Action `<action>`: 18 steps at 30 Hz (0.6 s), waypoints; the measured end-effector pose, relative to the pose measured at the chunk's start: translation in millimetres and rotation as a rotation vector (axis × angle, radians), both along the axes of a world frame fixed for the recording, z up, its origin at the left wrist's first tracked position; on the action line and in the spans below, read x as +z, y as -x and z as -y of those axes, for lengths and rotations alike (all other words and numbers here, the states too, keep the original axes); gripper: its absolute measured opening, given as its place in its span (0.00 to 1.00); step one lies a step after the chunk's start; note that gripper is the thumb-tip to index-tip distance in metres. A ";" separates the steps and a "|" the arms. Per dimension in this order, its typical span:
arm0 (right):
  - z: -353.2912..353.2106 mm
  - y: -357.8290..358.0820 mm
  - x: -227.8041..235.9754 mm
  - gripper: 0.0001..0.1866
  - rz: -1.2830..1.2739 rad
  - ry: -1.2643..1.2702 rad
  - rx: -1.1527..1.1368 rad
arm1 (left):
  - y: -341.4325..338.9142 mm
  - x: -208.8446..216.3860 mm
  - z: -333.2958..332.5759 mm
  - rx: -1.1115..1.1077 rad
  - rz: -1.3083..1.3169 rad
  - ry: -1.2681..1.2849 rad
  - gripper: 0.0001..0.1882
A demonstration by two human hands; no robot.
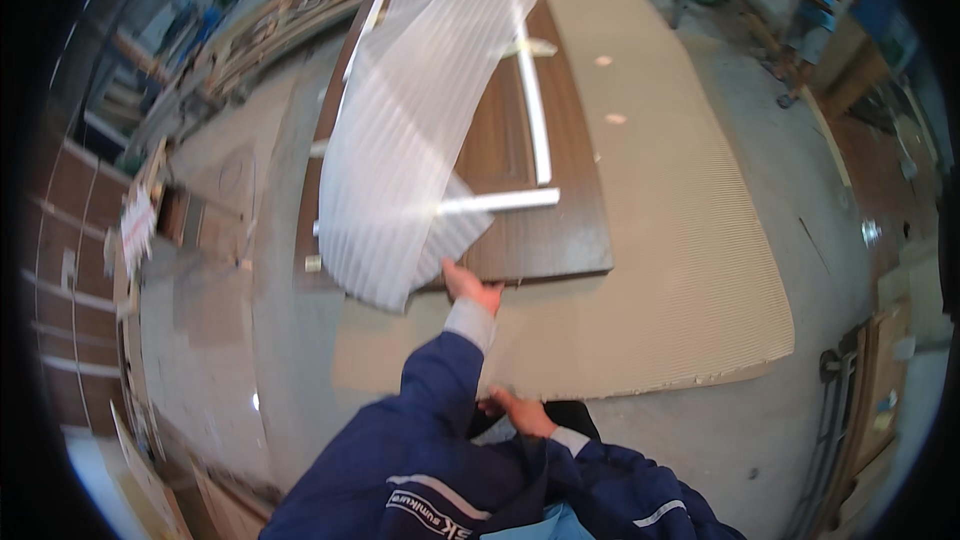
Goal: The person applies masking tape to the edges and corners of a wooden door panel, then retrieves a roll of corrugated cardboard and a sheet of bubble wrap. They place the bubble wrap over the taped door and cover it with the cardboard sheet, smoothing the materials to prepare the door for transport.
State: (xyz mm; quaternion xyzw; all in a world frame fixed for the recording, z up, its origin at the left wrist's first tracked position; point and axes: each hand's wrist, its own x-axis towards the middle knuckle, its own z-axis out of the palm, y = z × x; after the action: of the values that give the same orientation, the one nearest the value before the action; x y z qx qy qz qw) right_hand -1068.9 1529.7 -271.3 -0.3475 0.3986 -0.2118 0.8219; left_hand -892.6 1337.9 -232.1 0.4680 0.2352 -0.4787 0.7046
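Note:
My left hand (468, 287) reaches forward and grips the near edge of a thin translucent white foam sheet (420, 120), which billows up and forward over a dark brown wooden door panel (560, 230). The panel lies flat on a large beige corrugated cardboard sheet (680, 270) on the floor and has white strips (535, 110) taped across it. My right hand (520, 413) stays close to my body near my dark blue jacket, fingers curled; whether it holds anything is unclear.
Another person in a blue shirt (815, 0) stands far off at the upper right. Stacked wooden frames and boards (270, 25) lie at the upper left. Brown panels (70, 240) line the left side, more boards the right edge (880, 380).

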 end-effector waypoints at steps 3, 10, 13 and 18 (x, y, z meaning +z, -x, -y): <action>1.2 11.7 -3.4 0.23 -0.024 -0.273 0.001 | 1.3 -10.8 0.2 0.053 -0.054 0.082 0.40; 11.3 30.5 -21.8 0.20 0.022 -0.694 -0.106 | -32.9 -41.6 -92.5 -0.786 0.705 -0.239 0.37; 20.7 34.2 -13.5 0.18 -0.009 -0.719 -0.168 | -92.8 -33.4 -158.5 -0.747 1.544 -0.747 0.32; 14.7 31.6 10.0 0.16 -0.069 -0.652 -0.128 | -214.6 -30.9 -218.6 -0.750 1.352 -1.315 0.48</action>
State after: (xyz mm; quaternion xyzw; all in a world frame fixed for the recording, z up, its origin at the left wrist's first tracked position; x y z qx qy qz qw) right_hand -1100.4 1515.0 -261.3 -0.0476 0.4940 -0.1126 0.8609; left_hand -678.0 1556.5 -263.0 0.9794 -0.1582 -0.0797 0.0972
